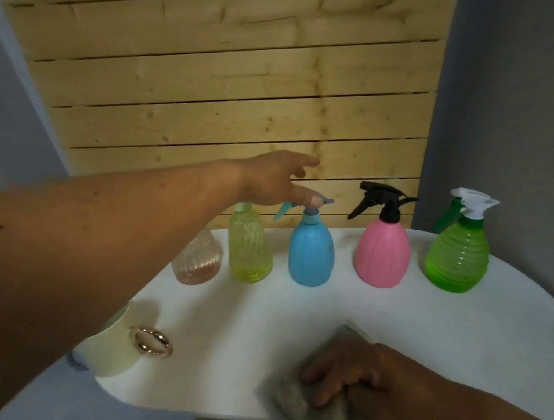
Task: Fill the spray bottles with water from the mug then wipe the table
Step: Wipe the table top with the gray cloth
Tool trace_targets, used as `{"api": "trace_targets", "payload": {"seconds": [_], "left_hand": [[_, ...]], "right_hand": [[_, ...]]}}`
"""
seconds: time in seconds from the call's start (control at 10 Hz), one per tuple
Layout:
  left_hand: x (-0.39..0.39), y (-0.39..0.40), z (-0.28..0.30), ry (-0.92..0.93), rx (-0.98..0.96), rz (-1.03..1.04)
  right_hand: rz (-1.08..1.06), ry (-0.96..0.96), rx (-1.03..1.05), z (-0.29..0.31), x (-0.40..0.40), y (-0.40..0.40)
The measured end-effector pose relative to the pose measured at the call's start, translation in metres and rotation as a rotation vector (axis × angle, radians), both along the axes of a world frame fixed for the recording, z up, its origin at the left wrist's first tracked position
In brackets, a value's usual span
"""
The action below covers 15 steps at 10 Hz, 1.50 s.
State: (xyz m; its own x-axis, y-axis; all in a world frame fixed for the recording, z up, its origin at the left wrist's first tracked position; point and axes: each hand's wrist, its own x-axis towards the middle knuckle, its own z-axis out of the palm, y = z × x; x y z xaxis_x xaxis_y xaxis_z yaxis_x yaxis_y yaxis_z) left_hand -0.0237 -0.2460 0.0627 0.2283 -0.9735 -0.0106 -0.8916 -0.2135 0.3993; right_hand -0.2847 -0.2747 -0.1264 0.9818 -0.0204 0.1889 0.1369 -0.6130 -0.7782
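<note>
Right hand [350,381] nearest, low at the table's near edge, fingers curled onto a grey cloth [296,399], which lies bunched on the white table [242,322] under them.

Left hand [277,181] reaches out across the table, fingers loosely spread, holding nothing. Thumb tip touches the trigger head of the blue spray bottle [311,256], directly below the hand; the other fingers are clear above it.

Just left of that hand's thumb: yellow-green bottle [248,246], no trigger head visible on it, top partly hidden by the hand. Further left, partly behind the forearm: clear pinkish bottle [198,261], some liquid in its base.

Right of the left hand, in the same row along the table's far edge: pink spray bottle [382,256] with black trigger, then green spray bottle [457,259] with white trigger. All stand upright, apart from one another.

Under the left forearm, near side: pale cream mug [113,347], metallic ring handle facing the right hand. Contents not visible.
</note>
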Motion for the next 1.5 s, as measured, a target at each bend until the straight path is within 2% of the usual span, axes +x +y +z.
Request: {"api": "trace_targets", "payload": {"seconds": [0.1,0.3,0.4,0.5,0.7,0.8,0.9,1.0,1.1,1.2,1.3,1.4,1.5], "left_hand": [[-0.004,-0.012,-0.002,-0.057,0.047,-0.014],[-0.006,-0.027,-0.011,-0.255,0.010,-0.045],[-0.006,-0.031,-0.012,-0.251,-0.016,-0.059],[-0.009,-0.033,0.002,-0.223,-0.053,-0.075],[-0.014,-0.031,0.074,-0.199,-0.202,-0.072],[-0.015,-0.031,0.095,-0.198,-0.238,-0.045],[-0.012,-0.033,0.096,-0.199,-0.213,-0.036],[-0.004,-0.037,0.085,-0.229,-0.184,-0.027],[0.004,-0.040,0.069,-0.253,-0.150,-0.037],[0.013,-0.040,0.052,-0.261,-0.123,-0.041],[0.014,-0.038,0.033,-0.271,-0.104,-0.052],[0.011,-0.036,0.014,-0.269,-0.076,-0.066],[0.007,-0.032,0.000,-0.223,-0.062,-0.069]], "right_hand": [[0.049,-0.074,-0.100,-0.009,0.005,0.001],[0.068,-0.052,-0.178,-0.019,0.004,-0.005],[-0.025,-0.191,-0.271,-0.014,0.016,0.003],[-0.164,-0.229,-0.044,-0.004,0.028,0.016],[-0.384,-0.263,0.034,-0.021,0.071,-0.019],[-0.545,-0.135,-0.390,-0.019,0.118,-0.056],[-0.696,-0.120,-0.366,-0.005,0.142,-0.070],[-0.623,0.035,-0.404,-0.003,0.164,-0.088],[-0.570,0.096,-0.470,-0.010,0.157,-0.091],[-0.469,0.029,-0.455,-0.015,0.131,-0.071],[-0.368,0.040,-0.441,-0.007,0.092,-0.044],[-0.337,-0.049,-0.506,-0.003,0.055,-0.014],[-0.399,-0.038,-0.569,-0.011,0.036,0.007]]}}
